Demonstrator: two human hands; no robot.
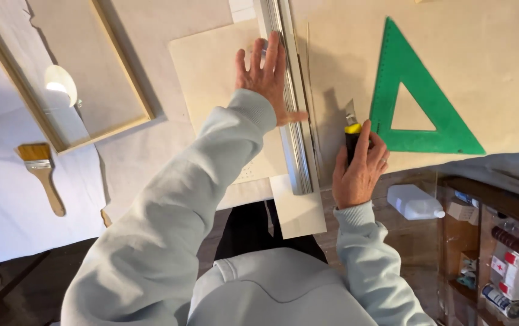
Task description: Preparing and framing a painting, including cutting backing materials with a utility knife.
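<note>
Two hands were at work: the left hand (pixel 266 75) lay flat with fingers spread, pressing down on one long metal ruler (pixel 291 108), while the right hand (pixel 359 169) was clenched around one utility knife (pixel 352 130), yellow and black, its blade tip resting on a pale thin board (pixel 344 54) just to the ruler's 3 o'clock side. One green set square (pixel 419 84) lay on that board at 3 o'clock from the knife, apart from it. One flat brush (pixel 42 172) with a wooden handle lay far off at 9 o'clock, and one wooden stretcher frame (pixel 60 72) at 10 o'clock. A cream sheet (pixel 211 72) sat under the ruler. At 4 o'clock, one white plastic bottle (pixel 415 202) lay beside a wooden shelf (pixel 489 241) holding small boxes and cans. White paper (pixel 6 205) covered the table.
</note>
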